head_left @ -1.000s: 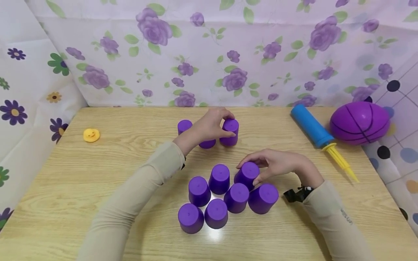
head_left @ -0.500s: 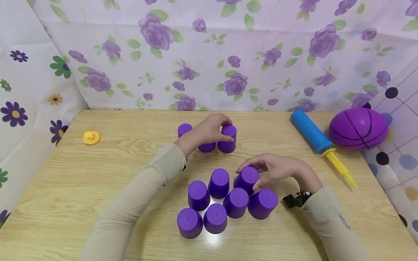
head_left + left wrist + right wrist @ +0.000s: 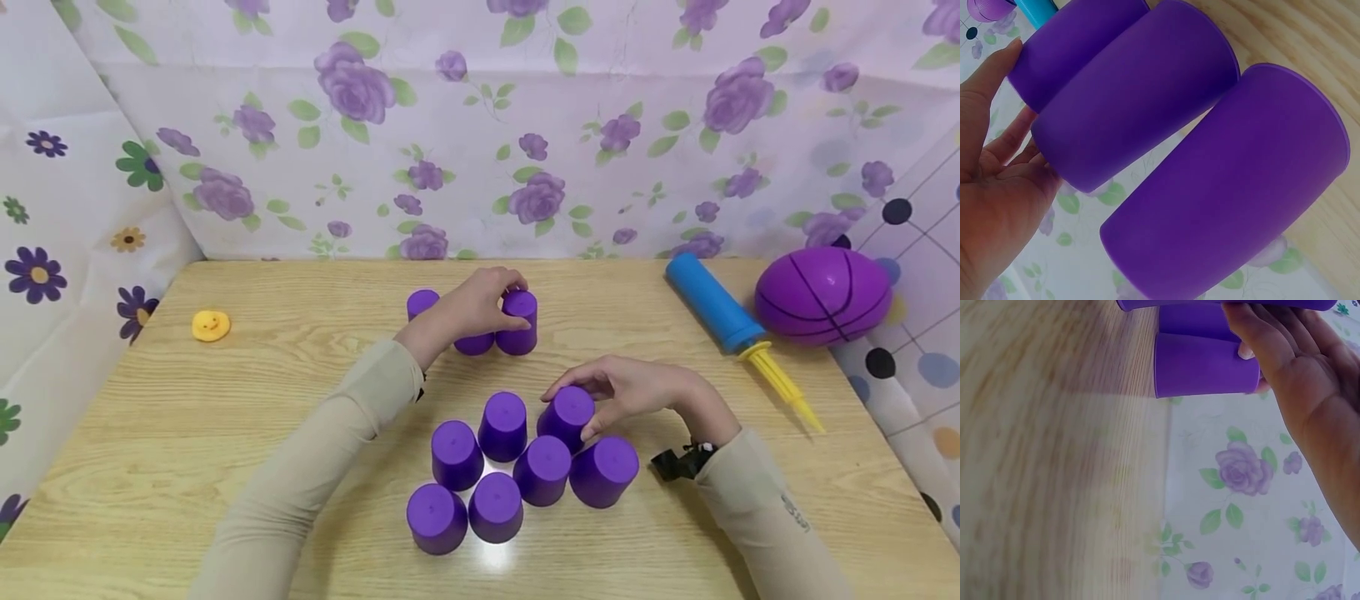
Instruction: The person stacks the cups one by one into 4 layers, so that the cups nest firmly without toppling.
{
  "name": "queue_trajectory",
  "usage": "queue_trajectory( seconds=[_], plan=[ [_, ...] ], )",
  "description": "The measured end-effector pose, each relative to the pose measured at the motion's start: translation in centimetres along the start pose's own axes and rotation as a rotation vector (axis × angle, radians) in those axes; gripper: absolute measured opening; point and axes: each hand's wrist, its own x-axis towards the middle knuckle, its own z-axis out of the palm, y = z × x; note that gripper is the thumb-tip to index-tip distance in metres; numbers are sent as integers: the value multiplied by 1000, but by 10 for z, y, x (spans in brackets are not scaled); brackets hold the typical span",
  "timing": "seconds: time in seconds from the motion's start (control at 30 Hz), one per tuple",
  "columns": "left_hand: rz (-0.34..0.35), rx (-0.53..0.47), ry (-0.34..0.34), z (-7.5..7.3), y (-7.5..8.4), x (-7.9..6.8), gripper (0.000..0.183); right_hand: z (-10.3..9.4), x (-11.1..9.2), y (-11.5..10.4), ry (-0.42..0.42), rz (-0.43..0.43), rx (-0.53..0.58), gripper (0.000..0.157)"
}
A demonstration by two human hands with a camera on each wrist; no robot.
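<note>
Purple cups stand upside down in two groups on the wooden table. At the back is a row of three, and my left hand (image 3: 478,305) grips its rightmost cup (image 3: 519,327) between thumb and fingers. That hand partly covers the middle cup (image 3: 474,343), while the leftmost cup (image 3: 1229,187) shows large in the left wrist view. Nearer me, several cups sit close together, among them a front-left cup (image 3: 437,518) and a right-end cup (image 3: 604,473). My right hand (image 3: 637,390) holds the cup (image 3: 567,417) at this group's back right, thumb and fingers around its sides.
A yellow toy duck (image 3: 211,326) lies at the far left of the table (image 3: 225,433). At the back right are a blue hand pump (image 3: 714,302) with a yellow nozzle and a purple ball (image 3: 823,295). A flowered cloth (image 3: 465,167) hangs behind the table.
My left hand has slid its cup slightly left, closer to the middle cup of the back row. The right hand keeps its hold in place. The head view has tilted a little.
</note>
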Motion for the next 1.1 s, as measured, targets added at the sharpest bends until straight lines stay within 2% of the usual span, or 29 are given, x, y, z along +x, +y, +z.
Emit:
queue_trajectory(
  seconds=[0.2, 0.33, 0.43, 0.5, 0.6, 0.7, 0.8, 0.97, 1.1],
  plan=[
    [-9, 3, 18, -1, 0, -10, 64, 0, 1, 1, -17, 3, 13, 56],
    [-1, -21, 95, -6, 7, -26, 64, 0, 3, 1, -28, -5, 4, 56],
    [90, -50, 189, -8, 15, -45, 55, 0, 4, 2, -34, -22, -7, 56],
    [193, -71, 237, -8, 20, -60, 48, 1, 3, 2, -33, -39, -24, 56],
    [339, -104, 269, -6, 28, -86, 40, 1, 1, 3, -24, -70, -70, 56],
    [395, -136, 273, -1, 31, -111, 39, 3, -1, 1, -1, -89, -104, 54],
    [365, -158, 297, 7, 29, -133, 39, 7, -2, -2, 56, -103, -191, 52],
    [265, -214, 337, 20, 22, -157, 40, 11, -3, -11, 171, -125, -353, 52],
    [151, -320, 281, 25, 28, -173, 42, 10, -7, -17, 220, -130, -404, 52]
  ],
)
